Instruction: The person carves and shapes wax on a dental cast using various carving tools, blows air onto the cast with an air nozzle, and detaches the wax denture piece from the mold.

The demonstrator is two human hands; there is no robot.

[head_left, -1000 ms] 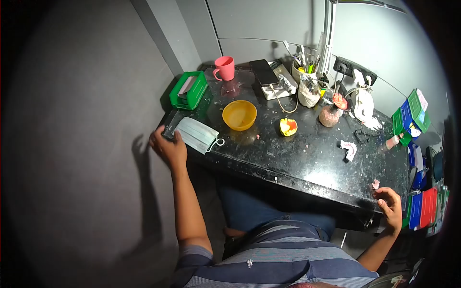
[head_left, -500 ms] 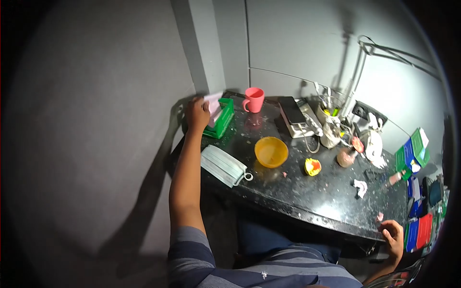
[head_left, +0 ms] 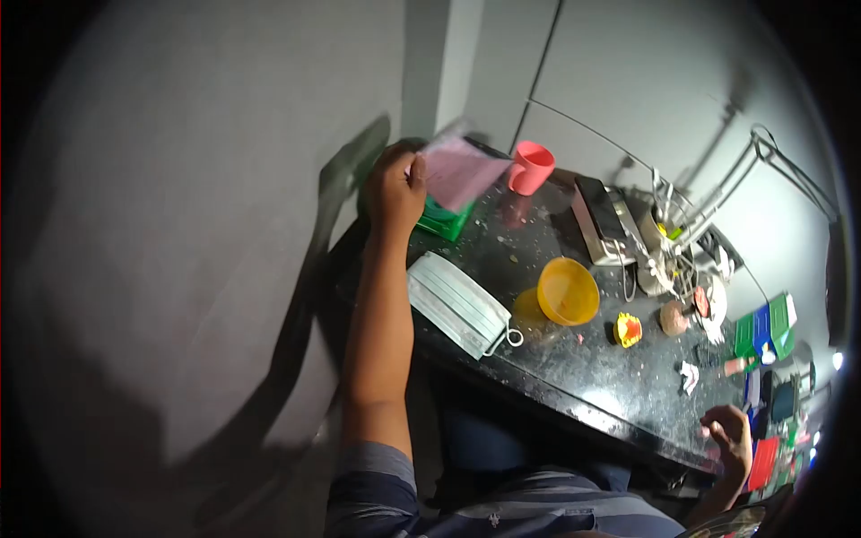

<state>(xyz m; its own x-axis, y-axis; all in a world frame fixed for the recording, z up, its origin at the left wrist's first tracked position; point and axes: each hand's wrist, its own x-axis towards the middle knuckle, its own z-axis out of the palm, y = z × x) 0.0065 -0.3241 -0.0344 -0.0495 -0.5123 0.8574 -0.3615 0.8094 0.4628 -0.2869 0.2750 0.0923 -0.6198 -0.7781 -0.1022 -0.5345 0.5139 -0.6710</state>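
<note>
My left hand [head_left: 399, 190] is closed around the edge of a pink sheet of paper [head_left: 462, 173], which is smeared by motion and hangs over a green tray [head_left: 444, 222]. A greyish blurred edge shows above the sheet. Close to that forearm lies a pale blue face mask [head_left: 459, 303] with a looped ear strap. At the desk's front right edge is my right hand [head_left: 733, 438], its fingers loosely curved and thumb apart, holding nothing that I can see. A small pink scrap shows by its fingertips.
On the dark speckled desk [head_left: 502, 255] stand a pink mug [head_left: 533, 168], an orange bowl [head_left: 568, 292], a small yellow-and-red cup [head_left: 628, 330] and a phone [head_left: 598, 208] on a box. Tool holders and a lamp arm [head_left: 728, 188] are behind; green and blue bins [head_left: 762, 327] stand right.
My left hand has lifted the pink paper out of the green tray and swung it rightward. My right hand stays near the desk edge. The camera view has turned, shifting the desk.
</note>
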